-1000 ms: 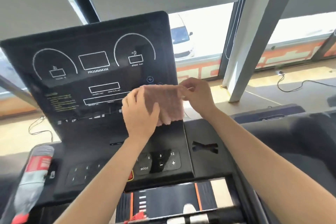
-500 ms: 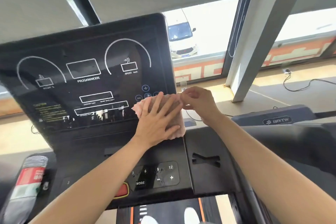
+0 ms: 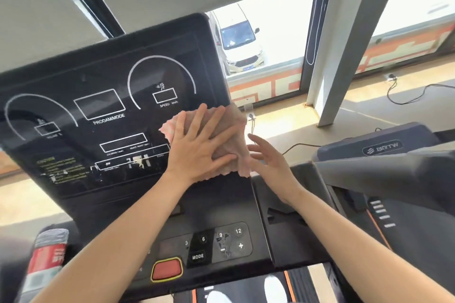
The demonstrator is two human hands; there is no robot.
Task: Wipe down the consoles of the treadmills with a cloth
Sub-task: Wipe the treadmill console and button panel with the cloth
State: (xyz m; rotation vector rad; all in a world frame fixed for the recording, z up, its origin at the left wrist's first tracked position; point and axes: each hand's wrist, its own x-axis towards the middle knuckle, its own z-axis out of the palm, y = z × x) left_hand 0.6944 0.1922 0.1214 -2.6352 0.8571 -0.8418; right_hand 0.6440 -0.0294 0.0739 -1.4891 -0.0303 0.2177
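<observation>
A pink cloth [image 3: 231, 130] lies flat against the lower right corner of the black treadmill console screen [image 3: 105, 110]. My left hand [image 3: 197, 147] presses the cloth onto the screen with straight, spread fingers. My right hand [image 3: 268, 162] hovers just right of the cloth's edge, fingers loosely spread, holding nothing. Below the screen sits the button panel [image 3: 221, 243] with number keys, a MODE key and a red stop button [image 3: 167, 268].
A bottle with a red label [image 3: 45, 261] stands in the left cup holder. A second treadmill console [image 3: 384, 150] is at the right. A grey pillar [image 3: 344, 42] and windows lie beyond. Cables run on the floor behind.
My right hand let go of the cloth's corner and drew back to the right. My left hand flattened the cloth onto the screen's lower right corner.
</observation>
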